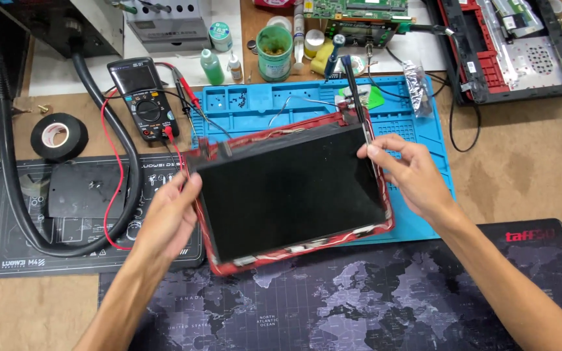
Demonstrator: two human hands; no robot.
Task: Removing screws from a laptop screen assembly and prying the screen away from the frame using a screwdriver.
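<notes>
The panel (291, 192), a dark rectangular screen, lies tilted in a red lid (219, 263) whose rim shows only as a thin band around it; thin wires along the lower rim are hard to make out. The left hand (170, 218) grips the panel's left edge, fingers curled at the rim, though the fingertips are blurred. The right hand (408, 172) pinches the right edge near the top corner, thumb and fingers closed on it. Both forearms run off the bottom of the frame.

The lid rests across 3 mats: a blue mat (417, 110) behind, a black mat (8, 260) at left, and a map-printed mat (359, 305) in front, cut off at the bottom. Bare wood lies open to the right of the blue mat.

1 meter (143, 97) sits just beyond the panel's left corner, its red lead (108, 195) looping over the black mat. 1 tape roll (58, 136) lies left of it. 1 thick black hose (105, 123) curves around the black mat. 1 opened laptop (515, 49) at top right is partly cut off. The small bottles at the top are too crowded to count.
</notes>
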